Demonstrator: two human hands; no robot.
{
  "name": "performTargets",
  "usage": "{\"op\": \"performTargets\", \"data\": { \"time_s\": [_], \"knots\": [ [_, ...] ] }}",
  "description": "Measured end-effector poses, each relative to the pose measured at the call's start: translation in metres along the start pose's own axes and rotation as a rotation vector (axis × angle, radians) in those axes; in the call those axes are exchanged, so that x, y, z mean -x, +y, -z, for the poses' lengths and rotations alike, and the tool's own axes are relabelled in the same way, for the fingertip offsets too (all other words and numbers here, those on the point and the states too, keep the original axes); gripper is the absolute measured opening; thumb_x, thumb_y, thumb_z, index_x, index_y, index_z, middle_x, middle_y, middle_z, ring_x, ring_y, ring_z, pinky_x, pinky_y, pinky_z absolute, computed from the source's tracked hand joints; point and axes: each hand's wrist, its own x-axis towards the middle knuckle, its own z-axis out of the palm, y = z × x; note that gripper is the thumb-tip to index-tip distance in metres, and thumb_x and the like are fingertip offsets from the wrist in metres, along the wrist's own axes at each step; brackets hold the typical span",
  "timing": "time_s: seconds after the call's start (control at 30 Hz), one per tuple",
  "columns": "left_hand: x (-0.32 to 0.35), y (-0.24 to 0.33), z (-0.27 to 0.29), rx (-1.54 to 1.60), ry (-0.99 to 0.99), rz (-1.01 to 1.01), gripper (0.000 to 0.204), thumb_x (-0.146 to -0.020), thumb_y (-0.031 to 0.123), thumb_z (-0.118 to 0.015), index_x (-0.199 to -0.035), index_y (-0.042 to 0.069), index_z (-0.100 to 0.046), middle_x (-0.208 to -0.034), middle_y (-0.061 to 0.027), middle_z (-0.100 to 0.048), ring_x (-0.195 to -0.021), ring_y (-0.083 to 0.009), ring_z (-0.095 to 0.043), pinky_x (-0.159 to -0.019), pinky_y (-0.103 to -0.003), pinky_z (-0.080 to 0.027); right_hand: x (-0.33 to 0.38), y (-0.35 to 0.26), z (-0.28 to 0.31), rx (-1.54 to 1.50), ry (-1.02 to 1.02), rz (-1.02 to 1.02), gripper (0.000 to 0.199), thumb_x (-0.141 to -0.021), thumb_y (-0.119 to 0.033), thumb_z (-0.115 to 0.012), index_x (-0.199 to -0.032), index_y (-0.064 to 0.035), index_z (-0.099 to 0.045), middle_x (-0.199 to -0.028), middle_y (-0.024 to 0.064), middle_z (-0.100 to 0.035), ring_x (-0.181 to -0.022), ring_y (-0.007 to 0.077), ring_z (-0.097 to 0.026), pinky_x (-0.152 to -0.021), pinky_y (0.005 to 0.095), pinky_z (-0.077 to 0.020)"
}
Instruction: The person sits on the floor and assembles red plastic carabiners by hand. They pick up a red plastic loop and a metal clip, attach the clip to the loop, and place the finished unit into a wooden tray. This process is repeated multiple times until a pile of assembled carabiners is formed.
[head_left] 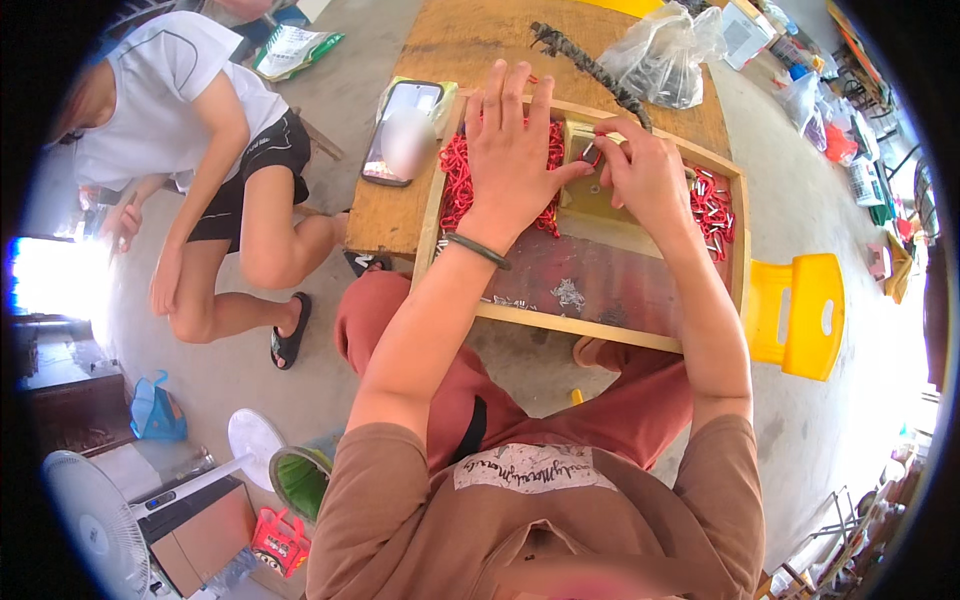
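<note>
My left hand [512,150] lies flat, fingers spread, on a heap of small red clips [458,180] inside a shallow wooden tray [590,327]. A dark band sits on that wrist. My right hand [640,172] is pinched on a small metal piece [590,152] over a yellowish wooden block [592,200] in the tray's middle. More red clips with metal parts [712,207] lie at the tray's right end. Silvery bits [568,294] are scattered on the tray's dark red floor.
A phone [400,130] lies on the wooden table [390,215] left of the tray. A clear plastic bag [662,55] and a dark twisted rod [590,65] lie behind it. A yellow plastic stool [798,315] stands right. Another person [200,150] squats at left; fans [95,520] lower left.
</note>
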Motion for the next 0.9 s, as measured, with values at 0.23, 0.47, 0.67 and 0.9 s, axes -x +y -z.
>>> {"op": "performTargets", "data": {
  "time_s": [0.23,0.47,0.67,0.9],
  "knots": [
    [0.003,-0.003,-0.002,0.146,-0.022,-0.004,0.085,-0.068,0.048,-0.092,-0.136,0.007,-0.06,-0.144,-0.0131,-0.05,-0.148,-0.0356,-0.038,-0.118,-0.052,-0.034,0.009,0.01,0.006,-0.274,-0.031,-0.085,0.017,-0.104,-0.015,-0.065,-0.112,-0.0004,-0.069,-0.078,0.0075,-0.074,-0.054,0.0113,-0.063,-0.054,0.0282,-0.0466],
    [0.0,0.006,0.014,0.602,-0.049,-0.152,0.023,-0.079,0.02,-0.085,-0.093,0.009,-0.07,-0.101,-0.0052,-0.067,-0.11,-0.0302,-0.063,-0.093,-0.042,-0.051,0.019,0.022,0.023,-0.419,-0.037,0.049,0.012,-0.101,-0.009,-0.069,-0.108,0.0004,-0.07,-0.084,0.0021,-0.071,-0.063,0.0073,-0.059,-0.058,0.0255,-0.0462],
    [-0.001,-0.007,0.045,0.645,-0.084,0.032,0.018,-0.085,0.02,-0.083,-0.085,0.007,-0.071,-0.083,-0.0058,-0.067,-0.087,-0.0274,-0.065,-0.078,-0.04,-0.051,0.051,0.054,0.069,-0.297,0.071,-0.033,0.014,-0.101,-0.007,-0.069,-0.112,-0.0004,-0.072,-0.086,0.0017,-0.072,-0.068,0.0063,-0.061,-0.062,0.024,-0.0487],
    [0.002,-0.004,0.076,0.827,-0.029,0.189,0.024,-0.095,0.022,-0.082,-0.093,-0.001,-0.076,-0.082,-0.0045,-0.075,-0.075,-0.0117,-0.067,-0.072,-0.027,-0.052,0.066,0.117,0.109,-0.064,0.203,-0.11,0.02,-0.103,-0.009,-0.066,-0.12,-0.0018,-0.074,-0.088,0.0018,-0.073,-0.072,0.0071,-0.063,-0.068,0.0248,-0.0523]
  ]
}}
